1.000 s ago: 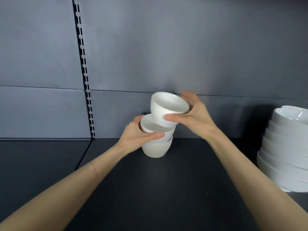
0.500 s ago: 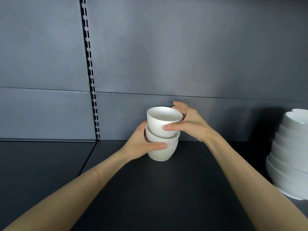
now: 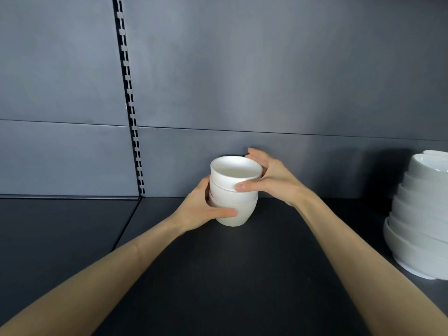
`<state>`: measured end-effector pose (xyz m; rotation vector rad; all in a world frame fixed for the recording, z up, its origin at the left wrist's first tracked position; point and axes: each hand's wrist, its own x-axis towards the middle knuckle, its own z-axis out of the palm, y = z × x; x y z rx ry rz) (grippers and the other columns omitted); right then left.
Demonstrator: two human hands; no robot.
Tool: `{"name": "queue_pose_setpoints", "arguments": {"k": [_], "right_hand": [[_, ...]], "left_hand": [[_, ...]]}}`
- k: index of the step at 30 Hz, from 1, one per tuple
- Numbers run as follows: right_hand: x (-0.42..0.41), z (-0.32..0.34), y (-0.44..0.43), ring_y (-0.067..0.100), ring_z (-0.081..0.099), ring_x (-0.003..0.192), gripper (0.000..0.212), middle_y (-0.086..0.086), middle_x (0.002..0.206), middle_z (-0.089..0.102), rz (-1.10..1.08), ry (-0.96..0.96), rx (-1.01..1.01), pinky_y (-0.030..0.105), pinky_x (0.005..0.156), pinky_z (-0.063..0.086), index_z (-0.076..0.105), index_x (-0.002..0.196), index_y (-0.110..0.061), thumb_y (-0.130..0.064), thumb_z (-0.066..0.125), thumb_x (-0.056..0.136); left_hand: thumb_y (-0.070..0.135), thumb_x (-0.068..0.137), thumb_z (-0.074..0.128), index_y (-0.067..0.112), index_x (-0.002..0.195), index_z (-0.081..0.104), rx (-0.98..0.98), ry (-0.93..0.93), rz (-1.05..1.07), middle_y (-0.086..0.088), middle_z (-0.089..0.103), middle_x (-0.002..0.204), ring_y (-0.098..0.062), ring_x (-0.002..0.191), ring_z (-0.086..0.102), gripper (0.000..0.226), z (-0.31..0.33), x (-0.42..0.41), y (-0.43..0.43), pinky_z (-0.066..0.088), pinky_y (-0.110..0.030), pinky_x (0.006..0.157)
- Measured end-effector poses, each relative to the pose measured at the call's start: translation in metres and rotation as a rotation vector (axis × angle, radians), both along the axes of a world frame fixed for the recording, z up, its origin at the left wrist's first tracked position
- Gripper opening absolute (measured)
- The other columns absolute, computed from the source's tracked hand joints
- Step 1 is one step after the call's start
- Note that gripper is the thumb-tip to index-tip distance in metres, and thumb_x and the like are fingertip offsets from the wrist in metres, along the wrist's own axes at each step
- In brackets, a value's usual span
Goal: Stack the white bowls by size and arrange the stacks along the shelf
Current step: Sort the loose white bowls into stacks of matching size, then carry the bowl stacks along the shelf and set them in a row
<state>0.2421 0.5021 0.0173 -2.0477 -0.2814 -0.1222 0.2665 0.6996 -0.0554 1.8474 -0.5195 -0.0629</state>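
Spanning your view, the dark matte shelf (image 3: 242, 275) carries a tall stack of wide white ceramic bowls (image 3: 417, 226) at right; mid-shelf stands a stack of small white ceramic bowls (image 3: 234, 200), your left hand (image 3: 196, 209) curled round its base, your right hand (image 3: 274, 180) gripping its top.

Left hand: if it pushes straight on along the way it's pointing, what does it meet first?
The small bowl stack: the left hand grips its lowest bowl, so contact is immediate. Pushed further, the stack would likely slide toward the shelf's back panel; the gap behind it is unclear.
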Motion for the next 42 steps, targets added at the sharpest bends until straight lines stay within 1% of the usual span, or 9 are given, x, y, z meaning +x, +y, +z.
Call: {"name": "queue_pose_setpoints", "arguments": {"k": [7,10,13,18,24,28,32,39,42], "right_hand": [[-0.004,0.004,0.000,0.009,0.045,0.125,0.098,-0.011,0.141,0.041,-0.006,0.039,-0.070,0.021,0.095,0.036,0.024,0.150,-0.017,-0.030,0.082,0.072],[-0.003,0.004,-0.002,0.012,0.060,0.099,0.056,-0.008,0.104,0.062,-0.004,0.037,-0.088,0.024,0.083,0.047,0.054,0.117,-0.011,-0.031,0.081,0.073],[0.000,0.001,-0.004,0.007,0.059,0.081,0.042,-0.009,0.087,0.062,0.007,0.020,-0.074,0.023,0.075,0.047,0.060,0.102,-0.010,-0.030,0.082,0.073],[0.000,0.001,-0.005,0.008,0.061,0.084,0.042,-0.006,0.090,0.064,0.002,0.019,-0.087,0.025,0.079,0.048,0.060,0.103,-0.011,-0.031,0.081,0.072],[-0.010,0.014,-0.001,0.007,0.061,0.091,0.041,-0.010,0.096,0.064,-0.011,0.068,-0.200,0.022,0.077,0.049,0.060,0.109,-0.017,-0.035,0.078,0.076],[-0.027,0.032,0.003,0.013,0.053,0.116,0.058,-0.008,0.120,0.056,-0.065,0.068,-0.425,0.025,0.093,0.042,0.052,0.128,-0.017,-0.043,0.072,0.080],[-0.051,0.048,-0.001,0.016,0.047,0.122,0.054,-0.002,0.132,0.052,-0.142,0.003,-0.609,0.025,0.089,0.034,0.054,0.129,-0.017,-0.043,0.069,0.084],[-0.107,0.074,-0.021,0.023,0.044,0.128,0.060,0.006,0.138,0.051,-0.301,-0.147,-0.834,0.028,0.099,0.037,0.049,0.136,-0.014,-0.043,0.066,0.085],[-0.135,0.083,-0.037,0.027,0.043,0.130,0.063,0.008,0.141,0.048,-0.382,-0.194,-0.860,0.042,0.106,0.038,0.048,0.137,-0.018,-0.045,0.066,0.084]], "left_hand": [[0.032,0.062,0.083,0.026,0.139,0.039,-0.036,0.009,-0.020,0.014,0.059,0.126,-0.005,0.114,0.058,0.089,0.001,-0.002,0.000,0.052,-0.023,0.091],[0.027,0.070,0.083,0.025,0.139,0.040,-0.047,0.002,-0.029,0.015,0.059,0.126,-0.003,0.113,0.058,0.081,0.004,-0.003,0.000,0.052,-0.018,0.086],[0.019,0.076,0.081,0.024,0.139,0.040,-0.043,0.000,-0.021,0.014,0.058,0.126,-0.003,0.112,0.058,0.076,0.004,-0.002,0.000,0.052,-0.018,0.084],[0.022,0.073,0.083,0.023,0.141,0.037,-0.012,0.017,-0.044,0.014,0.058,0.127,-0.005,0.115,0.057,0.082,0.004,0.001,0.002,0.051,-0.023,0.090],[0.063,0.051,0.076,0.030,0.136,0.043,0.293,-0.033,0.002,0.014,0.061,0.123,-0.010,0.112,0.059,0.097,0.020,-0.002,0.008,0.049,-0.036,0.099],[0.064,0.066,0.070,0.016,0.106,0.063,0.687,-0.111,0.095,0.002,0.069,0.102,-0.018,0.097,0.063,0.063,0.045,-0.009,0.014,0.052,-0.039,0.089],[0.046,0.082,0.065,0.014,0.089,0.067,0.884,-0.297,0.155,0.002,0.067,0.091,-0.023,0.092,0.062,0.033,0.067,-0.027,0.021,0.050,-0.037,0.085],[0.046,0.088,0.059,0.027,0.128,0.054,0.938,-0.598,0.191,-0.002,0.062,0.121,-0.029,0.113,0.055,0.045,0.118,-0.085,0.002,0.043,-0.036,0.088],[0.048,0.089,0.056,0.027,0.133,0.049,0.899,-0.730,0.176,-0.001,0.057,0.130,-0.029,0.118,0.051,0.049,0.133,-0.114,-0.019,0.042,-0.037,0.089]]}}
